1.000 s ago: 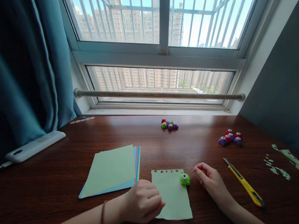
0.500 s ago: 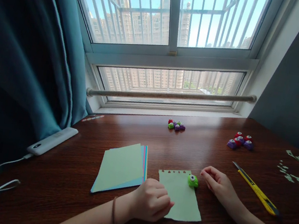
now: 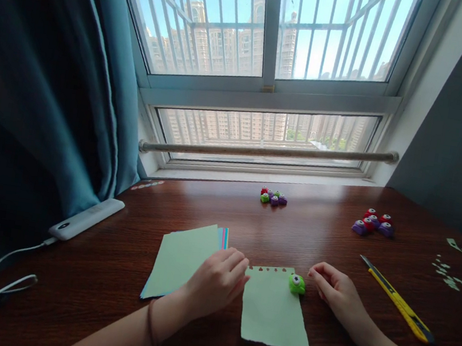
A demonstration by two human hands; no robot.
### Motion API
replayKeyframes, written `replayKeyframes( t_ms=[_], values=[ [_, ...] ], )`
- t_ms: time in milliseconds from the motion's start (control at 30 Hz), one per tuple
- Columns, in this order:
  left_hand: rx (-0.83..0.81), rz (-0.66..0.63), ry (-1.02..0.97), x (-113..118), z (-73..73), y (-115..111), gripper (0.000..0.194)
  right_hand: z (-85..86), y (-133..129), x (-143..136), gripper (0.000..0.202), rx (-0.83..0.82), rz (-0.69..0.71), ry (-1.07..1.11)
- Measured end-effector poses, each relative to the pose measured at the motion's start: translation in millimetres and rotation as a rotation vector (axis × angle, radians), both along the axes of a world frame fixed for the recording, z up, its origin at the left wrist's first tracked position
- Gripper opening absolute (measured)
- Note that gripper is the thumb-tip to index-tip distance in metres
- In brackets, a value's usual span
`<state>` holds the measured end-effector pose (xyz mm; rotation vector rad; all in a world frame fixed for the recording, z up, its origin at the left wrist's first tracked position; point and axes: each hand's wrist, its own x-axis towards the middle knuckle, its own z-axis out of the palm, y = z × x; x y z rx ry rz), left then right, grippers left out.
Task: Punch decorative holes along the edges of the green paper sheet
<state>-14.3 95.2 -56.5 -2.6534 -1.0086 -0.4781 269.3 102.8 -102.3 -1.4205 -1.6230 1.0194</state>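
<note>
A sheet of pale green paper lies before me, with a row of small punched shapes along its top edge and an uneven lower edge. On its upper right corner sits a green craft punch with a round white button bearing a dark star. My left hand is closed, its fingertips at the sheet's upper left edge; what they hold, if anything, is hidden. Just right of the punch, my right hand rests on the table, fingers curled and pressed together, nothing visible in them.
A stack of coloured paper lies left. The yellow utility knife lies right, blade out. Farther back are two groups of punches, one in the middle and one at right. Paper scraps and a white power bank flank these.
My left hand has moved up and left, from the sheet's left side to its upper left edge, uncovering the lower left part. The right hand stays beside the punch.
</note>
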Motion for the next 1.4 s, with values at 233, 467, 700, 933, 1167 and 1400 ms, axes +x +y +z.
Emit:
replayKeyframes(
  t_ms=[233, 467, 700, 933, 1167, 1400],
  values=[
    [-0.183, 0.040, 0.081, -72.6, -10.1, -1.0, 0.052, -1.5, 0.7, -0.6, 0.030, 0.013, -0.006, -0.003],
    [-0.266, -0.042, 0.059, -82.7, -18.4, 0.2, 0.045, -1.3, 0.5, -1.6, 0.030, 0.027, -0.028, -0.015],
    [-0.186, -0.015, 0.084, -84.1, -22.0, -1.0, 0.045, -3.3, 1.5, -0.8, 0.031, 0.026, -0.022, -0.026],
    [-0.124, 0.989, -0.067, -111.4, -29.7, 5.2, 0.074, -2.6, 1.1, -0.3, 0.031, 0.018, -0.016, -0.035],
    [-0.396, 1.060, -0.307, -131.0, -38.5, 20.4, 0.076, -0.7, -0.2, -0.4, 0.030, 0.014, -0.013, -0.045],
    [0.030, 0.474, -0.132, -98.5, -21.5, -1.4, 0.053, -2.4, 0.5, 0.1, 0.030, 0.006, -0.005, -0.026]
  ],
)
